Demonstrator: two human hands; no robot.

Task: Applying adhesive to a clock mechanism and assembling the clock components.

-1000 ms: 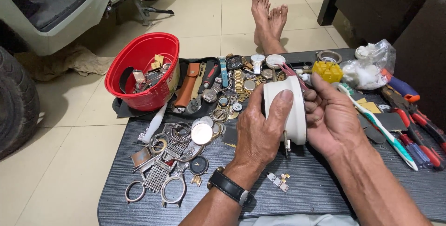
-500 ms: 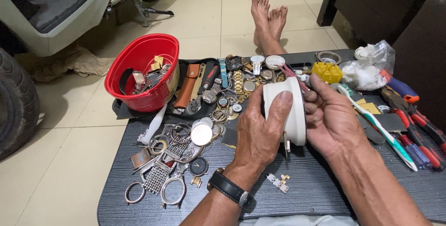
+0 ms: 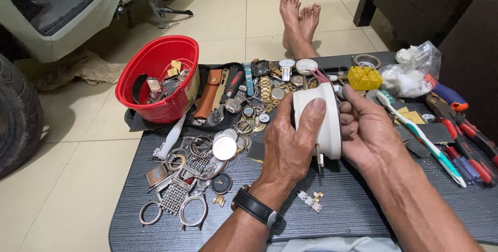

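My left hand (image 3: 290, 143), with a black wristwatch (image 3: 258, 208) on its wrist, grips a white round plastic device (image 3: 322, 117) held on edge above the dark board (image 3: 363, 205), thumb pressed on its rim. My right hand (image 3: 368, 133) holds the device from the other side, fingers behind it. Red wires (image 3: 320, 77) stick out of the device's top and a small metal tab hangs from its bottom.
A red bowl (image 3: 158, 75) of small parts stands at the back left. Watch cases, bracelets and dials (image 3: 197, 174) lie left of my hands. A toothbrush (image 3: 420, 135), screwdrivers (image 3: 467, 148), a yellow block (image 3: 364, 77) and a plastic bag (image 3: 412, 70) lie right. Bare feet (image 3: 300, 21) rest beyond.
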